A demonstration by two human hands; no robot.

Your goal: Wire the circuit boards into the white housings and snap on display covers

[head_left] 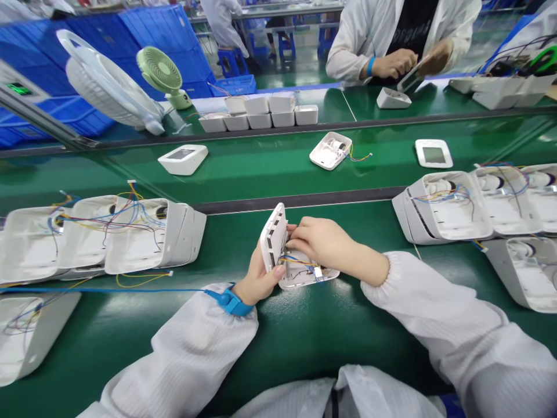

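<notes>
Tilted up on edge, a white plastic cover (274, 235) is gripped in my left hand (257, 277), its thumb on the lower edge. Beside it on the green bench lies a white housing (300, 280) with its inside facing up. Thin coloured wires (300, 259) run across that housing, and a small white connector (318, 271) shows among them. My right hand (319, 239) reaches over the housing, fingertips pinched together by the cover's inner side. What these fingertips hold is hidden, though wires run close to them. A blue wrist strap (235, 302) circles my left wrist.
White housings with loose wires stand stacked at left (180, 232) and right (420, 223). On the green strip beyond the dark rail lie a screened unit (183, 159), an open housing (324, 159) and a display cover (434, 154). A blue cord (130, 289) stretches left. A co-worker (404, 46) sits opposite.
</notes>
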